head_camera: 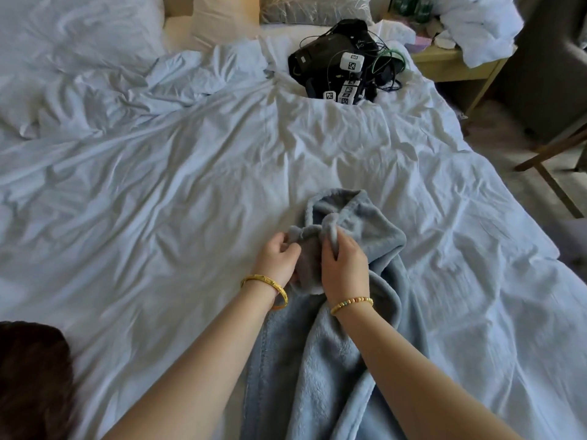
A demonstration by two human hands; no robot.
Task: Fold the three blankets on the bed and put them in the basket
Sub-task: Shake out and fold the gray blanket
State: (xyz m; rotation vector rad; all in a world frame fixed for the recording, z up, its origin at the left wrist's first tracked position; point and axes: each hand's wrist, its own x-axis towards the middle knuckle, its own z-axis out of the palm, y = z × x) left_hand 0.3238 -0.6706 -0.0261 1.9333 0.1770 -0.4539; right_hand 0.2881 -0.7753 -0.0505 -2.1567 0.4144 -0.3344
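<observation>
A fluffy blue-grey blanket (333, 360) lies bunched on the white bed (158, 201), running from the lower edge of the view up to the middle. My left hand (278, 260) grips a corner of its hem. My right hand (344, 269) pinches the hem close beside it, so both hands hold the blanket's near end together just above the sheet. Only this one blanket is visible, and no basket is in view.
A black bag with cables and tagged white boxes (343, 61) sits at the far side of the bed. Pillows (79, 30) lie at the head. A wooden bedside table (454, 61) and a chair (552, 90) stand on the right. A dark shape (31, 382) fills the lower left.
</observation>
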